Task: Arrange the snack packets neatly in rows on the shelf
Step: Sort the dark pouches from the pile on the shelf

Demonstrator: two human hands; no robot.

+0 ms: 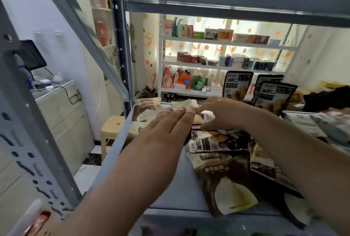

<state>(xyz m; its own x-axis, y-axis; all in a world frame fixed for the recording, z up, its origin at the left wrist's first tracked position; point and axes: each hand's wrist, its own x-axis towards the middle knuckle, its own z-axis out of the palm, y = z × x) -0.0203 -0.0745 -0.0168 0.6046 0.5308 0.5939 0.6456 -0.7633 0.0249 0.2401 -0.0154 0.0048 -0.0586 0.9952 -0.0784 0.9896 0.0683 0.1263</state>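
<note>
Both my arms reach onto a grey-blue shelf [170, 188]. My left hand [170, 123] lies flat with straight fingers, pressing on brown-and-cream snack packets [144, 110] at the shelf's far left. My right hand [219, 110] curls its fingers round a small cream packet [207, 116] just right of the left fingertips. A dark packet [217, 141] lies flat under my right forearm. A large brown-and-cream packet [225, 182] lies near the front edge. Two or three black packets [236, 86] stand upright at the back right.
A steel upright [121, 55] stands at the shelf's far left corner, and the shelf above hangs low overhead. Pale packets [322, 123] lie at the right. Behind are a white rack of goods [217, 65], a beige stool [111, 131] and a counter [56, 106].
</note>
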